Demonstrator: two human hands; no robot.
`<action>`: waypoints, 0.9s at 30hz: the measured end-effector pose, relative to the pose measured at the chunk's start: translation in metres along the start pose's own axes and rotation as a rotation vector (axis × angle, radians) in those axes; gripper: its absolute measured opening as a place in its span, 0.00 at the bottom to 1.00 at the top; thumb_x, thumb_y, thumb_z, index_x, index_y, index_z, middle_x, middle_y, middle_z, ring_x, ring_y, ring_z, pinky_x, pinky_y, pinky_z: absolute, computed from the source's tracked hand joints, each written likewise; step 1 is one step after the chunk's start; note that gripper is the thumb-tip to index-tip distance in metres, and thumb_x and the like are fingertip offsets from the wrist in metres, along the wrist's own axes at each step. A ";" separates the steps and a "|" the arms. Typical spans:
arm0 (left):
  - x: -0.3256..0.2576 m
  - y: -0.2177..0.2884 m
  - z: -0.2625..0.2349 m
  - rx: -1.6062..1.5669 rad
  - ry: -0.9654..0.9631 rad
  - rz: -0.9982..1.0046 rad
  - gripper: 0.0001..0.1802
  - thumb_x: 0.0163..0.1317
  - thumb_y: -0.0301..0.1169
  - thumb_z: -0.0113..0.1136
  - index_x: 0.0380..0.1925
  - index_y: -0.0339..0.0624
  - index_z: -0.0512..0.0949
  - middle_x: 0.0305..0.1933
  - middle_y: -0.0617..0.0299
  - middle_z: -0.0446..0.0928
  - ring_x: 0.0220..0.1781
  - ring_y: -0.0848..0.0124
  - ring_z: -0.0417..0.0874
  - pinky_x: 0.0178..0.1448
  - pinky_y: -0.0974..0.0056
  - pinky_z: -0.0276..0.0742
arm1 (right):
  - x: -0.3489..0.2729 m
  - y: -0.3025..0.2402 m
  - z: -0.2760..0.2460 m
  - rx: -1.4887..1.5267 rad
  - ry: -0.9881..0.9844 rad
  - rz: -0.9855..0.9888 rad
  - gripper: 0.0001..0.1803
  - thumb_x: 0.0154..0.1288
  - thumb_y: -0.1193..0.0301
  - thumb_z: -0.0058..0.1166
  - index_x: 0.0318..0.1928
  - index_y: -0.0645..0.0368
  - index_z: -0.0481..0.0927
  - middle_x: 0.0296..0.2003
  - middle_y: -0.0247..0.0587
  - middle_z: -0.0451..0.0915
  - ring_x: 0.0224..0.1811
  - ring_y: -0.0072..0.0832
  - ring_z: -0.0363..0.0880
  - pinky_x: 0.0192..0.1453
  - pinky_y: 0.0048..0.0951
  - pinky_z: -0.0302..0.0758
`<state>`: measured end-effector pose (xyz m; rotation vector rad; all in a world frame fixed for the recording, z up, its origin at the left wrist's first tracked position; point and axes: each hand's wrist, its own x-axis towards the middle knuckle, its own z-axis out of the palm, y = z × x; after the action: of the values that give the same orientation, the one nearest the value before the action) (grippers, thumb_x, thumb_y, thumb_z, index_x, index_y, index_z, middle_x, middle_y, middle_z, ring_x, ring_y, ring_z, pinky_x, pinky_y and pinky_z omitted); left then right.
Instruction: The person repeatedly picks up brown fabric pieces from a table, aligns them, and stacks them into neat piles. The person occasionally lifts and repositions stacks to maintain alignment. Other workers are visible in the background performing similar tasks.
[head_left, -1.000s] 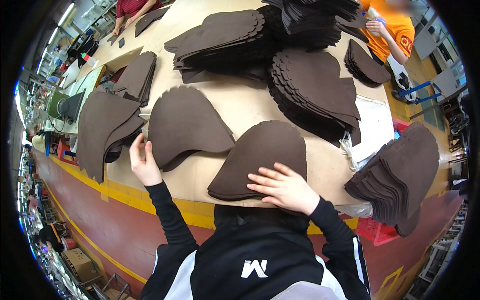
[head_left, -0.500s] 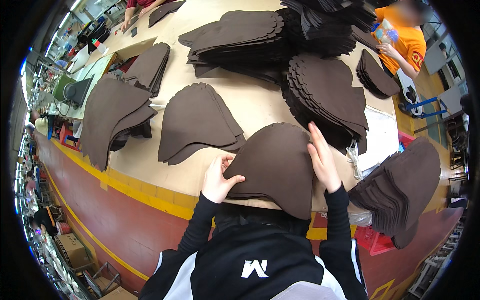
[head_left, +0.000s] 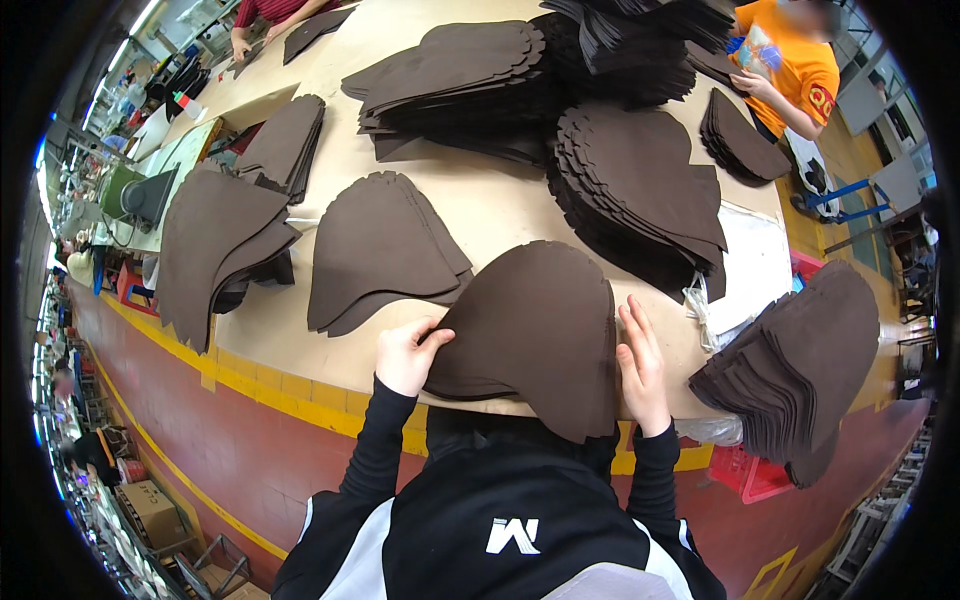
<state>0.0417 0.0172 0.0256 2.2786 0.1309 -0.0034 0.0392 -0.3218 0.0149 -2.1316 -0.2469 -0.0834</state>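
Observation:
Right in front of me, at the table's near edge, lies a small stack of dark brown curved sheet pieces (head_left: 535,320), its lower tip hanging over the edge. My left hand (head_left: 408,357) pinches the left edge of the top piece between thumb and fingers. Beside the stack's right edge my right hand (head_left: 642,368) is open, fingers stretched out and holding nothing; whether it touches the edge I cannot tell. Similar brown pieces lie in a fanned stack (head_left: 385,250) to the left and a thick notched stack (head_left: 640,180) beyond my right hand.
More brown stacks lie at far left (head_left: 215,240), back centre (head_left: 450,70) and on the right (head_left: 800,350), above a red crate (head_left: 745,472). White sheets (head_left: 750,260) lie on the pale table (head_left: 270,340). A person in orange (head_left: 795,65) and another's red-sleeved arm (head_left: 262,12) are across the table.
My left hand has shifted left and now pinches the stack's edge. My right hand has moved down along the right side, and the stack's top edge looks more evenly lined up.

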 end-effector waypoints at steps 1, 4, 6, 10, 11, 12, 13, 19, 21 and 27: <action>0.000 -0.001 -0.003 0.009 0.051 0.016 0.09 0.59 0.23 0.69 0.39 0.31 0.85 0.32 0.57 0.87 0.29 0.77 0.81 0.36 0.69 0.76 | 0.000 -0.002 0.002 0.014 -0.002 0.004 0.25 0.75 0.70 0.48 0.69 0.63 0.70 0.75 0.52 0.61 0.77 0.47 0.59 0.78 0.41 0.58; 0.006 -0.001 -0.009 -0.136 0.318 0.304 0.14 0.59 0.20 0.69 0.46 0.33 0.85 0.36 0.54 0.89 0.34 0.74 0.86 0.44 0.71 0.79 | 0.002 -0.002 0.005 0.009 -0.006 -0.011 0.25 0.75 0.70 0.48 0.69 0.62 0.70 0.75 0.52 0.61 0.77 0.47 0.59 0.77 0.41 0.59; 0.009 -0.013 -0.030 -0.137 0.348 0.128 0.13 0.61 0.20 0.68 0.46 0.31 0.86 0.41 0.53 0.88 0.40 0.75 0.86 0.49 0.70 0.80 | 0.002 -0.001 0.003 0.006 0.001 -0.003 0.25 0.75 0.70 0.48 0.69 0.61 0.71 0.75 0.52 0.60 0.77 0.47 0.59 0.77 0.41 0.59; 0.034 -0.057 -0.088 -0.161 0.618 -0.016 0.14 0.65 0.27 0.69 0.48 0.31 0.85 0.40 0.58 0.87 0.40 0.76 0.83 0.50 0.70 0.79 | -0.003 0.001 -0.001 -0.016 0.002 0.012 0.25 0.74 0.71 0.49 0.69 0.61 0.71 0.75 0.52 0.60 0.77 0.47 0.59 0.77 0.41 0.59; 0.041 -0.069 -0.102 -0.213 0.596 -0.001 0.18 0.67 0.28 0.67 0.54 0.30 0.82 0.43 0.59 0.86 0.41 0.77 0.83 0.52 0.69 0.80 | -0.003 0.001 -0.002 -0.027 -0.003 0.012 0.25 0.74 0.71 0.49 0.69 0.62 0.71 0.75 0.52 0.59 0.77 0.47 0.58 0.78 0.40 0.58; 0.048 -0.095 -0.111 -0.295 0.516 -0.033 0.23 0.66 0.30 0.67 0.59 0.30 0.78 0.49 0.55 0.85 0.47 0.73 0.83 0.57 0.67 0.78 | -0.004 0.002 -0.001 -0.034 -0.011 0.020 0.25 0.74 0.71 0.49 0.69 0.61 0.70 0.75 0.52 0.59 0.77 0.47 0.58 0.78 0.40 0.58; 0.054 -0.124 -0.116 -0.374 0.436 -0.065 0.29 0.66 0.31 0.68 0.64 0.30 0.74 0.55 0.50 0.83 0.53 0.70 0.83 0.62 0.65 0.76 | -0.005 0.003 0.001 -0.040 -0.021 0.028 0.26 0.74 0.71 0.50 0.70 0.61 0.70 0.75 0.52 0.59 0.78 0.47 0.58 0.78 0.40 0.58; 0.039 -0.139 -0.080 0.298 0.239 0.010 0.60 0.40 0.36 0.82 0.75 0.57 0.60 0.76 0.40 0.58 0.77 0.46 0.61 0.78 0.52 0.59 | -0.013 0.005 0.005 -0.023 -0.069 0.082 0.33 0.72 0.68 0.54 0.74 0.62 0.62 0.76 0.55 0.56 0.79 0.47 0.55 0.79 0.41 0.55; 0.043 -0.145 -0.072 0.159 0.364 0.004 0.57 0.39 0.34 0.83 0.73 0.56 0.65 0.75 0.40 0.60 0.75 0.46 0.64 0.76 0.52 0.64 | -0.013 0.005 0.010 -0.039 -0.097 0.060 0.36 0.71 0.67 0.55 0.75 0.62 0.59 0.76 0.56 0.56 0.79 0.48 0.53 0.80 0.41 0.53; 0.048 -0.078 -0.014 0.640 0.528 -0.036 0.42 0.49 0.41 0.79 0.67 0.53 0.74 0.79 0.39 0.52 0.76 0.43 0.61 0.76 0.49 0.63 | -0.012 0.010 0.014 0.022 -0.108 0.093 0.41 0.72 0.67 0.53 0.78 0.64 0.49 0.77 0.55 0.53 0.81 0.45 0.49 0.81 0.41 0.49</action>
<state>0.0814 0.0831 -0.0266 2.8602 0.5066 0.6204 0.0291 -0.3167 -0.0031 -2.1249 -0.2105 0.0889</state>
